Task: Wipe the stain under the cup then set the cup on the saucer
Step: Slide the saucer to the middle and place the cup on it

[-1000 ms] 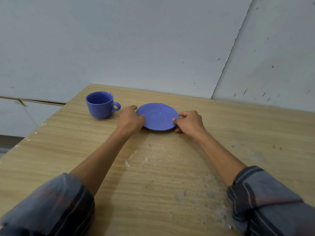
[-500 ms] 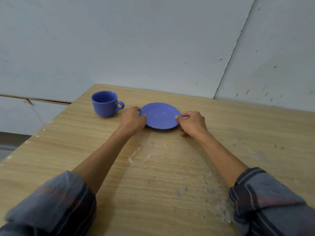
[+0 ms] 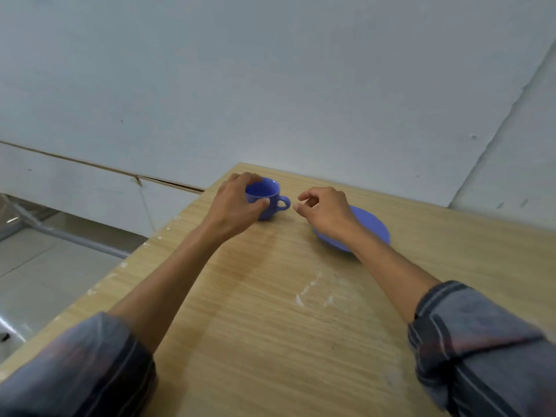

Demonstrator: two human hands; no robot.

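With our left hand (image 3: 237, 200) wrapped around the blue cup (image 3: 266, 200) near the far left corner of the wooden counter (image 3: 270, 326), fingers over the far rim and thumb pressing its near wall, we have the cup gripped though it appears to sit on the wood. Our right hand (image 3: 326, 210) hovers just right of the cup's handle (image 3: 283, 203), thumb and forefinger curled toward each other with a gap between them, pinching nothing. The blue saucer (image 3: 373, 228) lies flat to the right, partly hidden under that wrist. We judge the cup to be glazed ceramic: stiff, smooth enough to slip, moderately light, and likely to chip if knocked down hard. The side walls give our left hand a firm hold; the handle, pointing right, is the natural place for the right hand to take it. No stain shows around the cup, and whatever lies beneath is hidden; we also see no cloth anywhere, so the wiping may need one fetched. The cup stands close to the counter's far edge and near its left edge, beyond which the floor (image 3: 45, 266) drops away, so we should lift it up and toward the right. The counter between cup and saucer, and the wide near stretch, is open for moving.
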